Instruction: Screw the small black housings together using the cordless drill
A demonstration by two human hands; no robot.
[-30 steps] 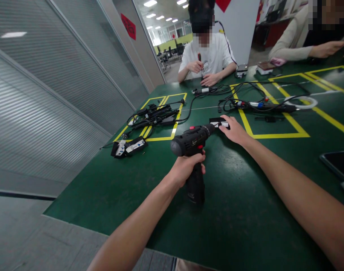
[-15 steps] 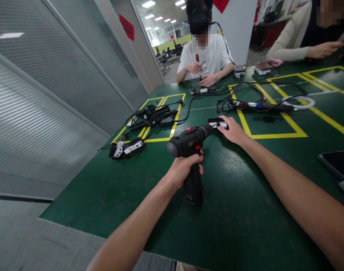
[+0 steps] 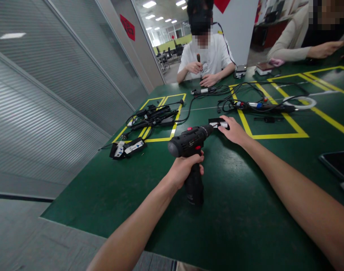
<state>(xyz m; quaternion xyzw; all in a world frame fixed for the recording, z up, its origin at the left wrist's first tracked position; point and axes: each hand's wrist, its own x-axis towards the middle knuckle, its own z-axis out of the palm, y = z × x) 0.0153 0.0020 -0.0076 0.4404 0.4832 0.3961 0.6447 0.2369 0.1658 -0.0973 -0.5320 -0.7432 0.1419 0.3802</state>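
My left hand is wrapped round the grip of a black cordless drill with red buttons. The drill points away and to the right, its battery end low over the green table. At its tip lies a small black box-like piece with a white label. My right hand grips the right end of that piece, thumb on the near side and fingers over the far side. The bit's contact with the piece is too small to make out.
The green table bears yellow tape outlines. Black power cords and adapters lie at left, with opened black casings before them. Cabled tools lie at right, near a dark flat device. Opposite, a person holds a screwdriver; another sits at far right.
Almost nothing differs; the whole view has shifted very slightly. Both my hands, the drill and the labelled piece keep their places.
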